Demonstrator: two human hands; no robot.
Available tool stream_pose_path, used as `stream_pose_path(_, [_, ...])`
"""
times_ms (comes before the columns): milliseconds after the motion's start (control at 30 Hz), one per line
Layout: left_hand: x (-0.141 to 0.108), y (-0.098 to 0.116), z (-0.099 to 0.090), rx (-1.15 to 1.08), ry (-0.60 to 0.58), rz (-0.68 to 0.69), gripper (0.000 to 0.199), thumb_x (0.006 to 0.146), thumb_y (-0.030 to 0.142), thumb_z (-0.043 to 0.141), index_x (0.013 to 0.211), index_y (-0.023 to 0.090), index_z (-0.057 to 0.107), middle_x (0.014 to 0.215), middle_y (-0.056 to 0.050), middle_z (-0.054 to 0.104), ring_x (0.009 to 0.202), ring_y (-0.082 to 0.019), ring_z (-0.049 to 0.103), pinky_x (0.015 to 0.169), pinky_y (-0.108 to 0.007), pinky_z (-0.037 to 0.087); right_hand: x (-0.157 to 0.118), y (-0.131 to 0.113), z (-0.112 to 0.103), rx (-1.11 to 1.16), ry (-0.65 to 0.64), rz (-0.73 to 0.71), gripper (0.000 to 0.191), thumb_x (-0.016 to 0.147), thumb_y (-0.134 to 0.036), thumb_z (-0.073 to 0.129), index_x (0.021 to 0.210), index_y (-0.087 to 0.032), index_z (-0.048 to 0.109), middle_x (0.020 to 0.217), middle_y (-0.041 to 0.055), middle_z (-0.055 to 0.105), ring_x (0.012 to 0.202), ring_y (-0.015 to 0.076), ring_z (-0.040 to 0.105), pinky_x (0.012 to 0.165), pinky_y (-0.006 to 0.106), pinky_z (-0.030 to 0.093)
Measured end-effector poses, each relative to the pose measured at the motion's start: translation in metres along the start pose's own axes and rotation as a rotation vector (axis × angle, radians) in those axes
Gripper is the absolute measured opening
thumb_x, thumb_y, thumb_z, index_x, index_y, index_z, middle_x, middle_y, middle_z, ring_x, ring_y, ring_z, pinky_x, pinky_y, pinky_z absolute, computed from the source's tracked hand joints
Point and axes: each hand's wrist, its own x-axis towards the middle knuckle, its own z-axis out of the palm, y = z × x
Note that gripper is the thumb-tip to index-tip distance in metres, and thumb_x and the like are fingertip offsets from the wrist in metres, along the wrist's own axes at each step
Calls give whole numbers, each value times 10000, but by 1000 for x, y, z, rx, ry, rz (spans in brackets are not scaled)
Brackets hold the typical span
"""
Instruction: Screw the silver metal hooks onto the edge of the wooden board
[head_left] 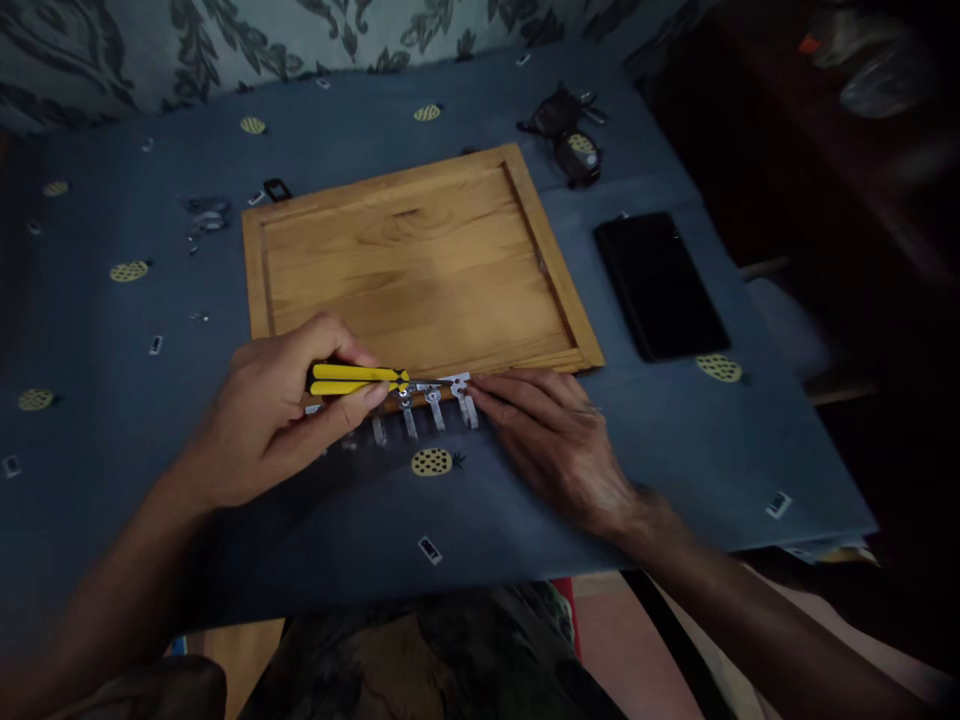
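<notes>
Working over a blue pineapple-print cloth (510,530) before a leaf-patterned backdrop (262,40)
Head view: your left hand (262,410) grips a yellow-handled tool (349,372), its tip at the metal hooks (436,410) along the wooden board (420,270)'s near edge; your right hand (559,440) meets their right end, its grip unclear; a black phone (662,285) lies right of the board

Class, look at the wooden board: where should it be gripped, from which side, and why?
Probably by the two short sides of its raised rim, coming from left and right. The wooden board lies flat, so the rim offers an edge, and opposite holds should balance it. Avoid the near edge: small metal hooks line it, and the left hand and right hand are there.
</notes>
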Motion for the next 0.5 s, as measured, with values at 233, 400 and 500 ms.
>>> stream_pose_path(233, [-1,-1,0,22,3,46,99,960,277,634,968,212,560,747,79,650,630,-50,621,591,-159,438,-3,2,2,48,-23,9,442,991,-105,539,1406,-239,612,1271,84,747,1136,256,662,921,443,526])
stream_pose_path(400, [0,-1,1,27,5,54,98,963,285,628,970,214,560,738,82,641,627,-48,618,590,-161,438,-2,2,4,13,7,-19,381,996,-111,539,1349,-215,640,1249,88,752,1122,248,658,908,424,521])
stream_pose_path(500, [0,-1,1,34,2,45,108,967,300,626,970,212,564,726,83,634,609,-45,610,577,-159,434,-2,2,5,-13,6,-39,351,1007,-121,524,1325,-210,642,1237,84,755,1110,249,658,899,426,516])
